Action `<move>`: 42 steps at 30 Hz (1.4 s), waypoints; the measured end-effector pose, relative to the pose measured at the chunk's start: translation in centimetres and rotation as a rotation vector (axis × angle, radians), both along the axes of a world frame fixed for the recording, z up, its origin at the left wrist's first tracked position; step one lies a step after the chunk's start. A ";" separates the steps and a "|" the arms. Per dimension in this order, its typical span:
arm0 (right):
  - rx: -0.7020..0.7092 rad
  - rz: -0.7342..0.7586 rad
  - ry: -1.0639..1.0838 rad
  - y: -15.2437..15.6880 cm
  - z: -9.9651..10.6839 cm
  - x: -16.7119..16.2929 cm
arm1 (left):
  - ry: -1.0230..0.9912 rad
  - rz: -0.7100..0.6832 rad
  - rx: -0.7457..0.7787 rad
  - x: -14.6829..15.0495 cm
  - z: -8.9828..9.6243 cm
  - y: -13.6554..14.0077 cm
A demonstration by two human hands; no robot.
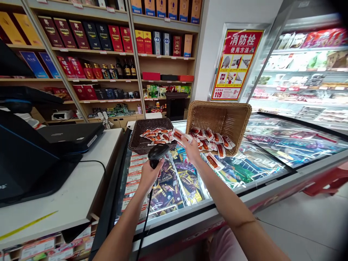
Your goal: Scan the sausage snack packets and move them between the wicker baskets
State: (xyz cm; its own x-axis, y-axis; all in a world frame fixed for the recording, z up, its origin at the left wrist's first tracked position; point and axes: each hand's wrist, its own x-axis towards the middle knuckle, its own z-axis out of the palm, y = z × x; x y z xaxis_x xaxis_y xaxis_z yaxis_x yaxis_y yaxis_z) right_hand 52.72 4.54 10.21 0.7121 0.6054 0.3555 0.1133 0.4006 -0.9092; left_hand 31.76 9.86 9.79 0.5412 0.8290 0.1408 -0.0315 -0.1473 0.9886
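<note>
My left hand (151, 172) is wrapped round the handle of a black barcode scanner (158, 151), whose cord hangs down past my wrist. In my right hand (190, 148) is a packaged sausage (179, 135), a red-brown stick in a clear and white wrapper, held between the two baskets. Left of it, a dark brown wicker basket (135, 139) holds several such packs. A larger tan wicker basket (220, 105) lies tipped toward me on the right, with more packs spilling toward its lip. One loose sausage pack (214, 161) rests on the freezer glass before it.
Under the baskets is a glass-topped chest freezer (190, 181) full of ice-cream packs. To the left stands a white counter (67, 185) with a black checkout terminal (29, 159) and a yellow strip. Shelves of boxed bottles (92, 34) line the back; a lit fridge (304, 72) stands right.
</note>
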 end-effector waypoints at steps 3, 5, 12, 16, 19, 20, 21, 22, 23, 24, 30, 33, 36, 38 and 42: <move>-0.076 -0.201 -0.144 -0.8 -0.5 0.0 | 0.033 -0.035 0.021 0.0 0.0 -0.3; -0.111 -0.263 -0.214 -1.2 -0.5 -0.2 | 0.049 -0.057 0.035 0.0 0.1 -0.5; -0.099 -0.284 -0.294 -1.3 0.1 -1.2 | 0.140 -0.074 0.112 -0.2 0.6 -0.9; -0.108 -0.283 -0.293 -1.3 0.2 -1.6 | 0.173 -0.054 0.124 0.0 0.4 -0.9; -0.115 -0.331 -0.256 -1.3 -0.1 -1.1 | 0.163 -0.036 0.112 0.1 0.0 -0.7; -0.114 -0.384 -0.226 -1.2 -0.3 -0.6 | 0.151 -0.026 0.099 0.2 -0.2 -0.6; -0.110 -0.461 -0.187 -1.2 -0.5 0.2 | 0.138 -0.016 0.084 0.2 -0.4 -0.4; -0.105 -0.559 -0.141 -1.2 -0.7 1.3 | 0.124 -0.005 0.071 0.3 -0.6 -0.3; -0.105 -0.668 -0.091 -1.3 -0.8 2.5 | 0.113 0.004 0.059 0.4 -0.7 -0.1; -0.117 -0.772 -0.041 -1.4 -0.9 3.9 | 0.103 0.010 0.048 0.5 -0.8 0.1; -0.394 -0.927 -0.121 -2.5 0.7 10.4 | 0.028 0.055 -0.013 0.5 -0.5 0.5; -0.343 -0.942 -0.304 -1.5 1.7 9.5 | -0.048 0.136 -0.081 0.3 -0.3 0.6; -0.343 -0.721 -0.641 1.7 2.3 6.2 | -0.126 0.239 -0.184 0.2 -0.1 0.9; -0.471 -0.448 -0.862 4.9 2.6 3.9 | -0.158 0.285 -0.226 0.1 0.0 1.1; -0.982 -0.090 -1.037 11.6 3.3 1.0 | -0.208 0.331 -0.243 -0.3 0.3 1.5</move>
State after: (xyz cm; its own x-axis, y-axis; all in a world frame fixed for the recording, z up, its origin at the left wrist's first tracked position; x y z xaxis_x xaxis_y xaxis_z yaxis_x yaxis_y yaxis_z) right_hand 53.70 16.15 13.54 0.4430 0.8737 0.2007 0.8766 -0.3753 -0.3011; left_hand 31.48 11.40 10.09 0.2223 0.9750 -0.0020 -0.2230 0.0528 0.9734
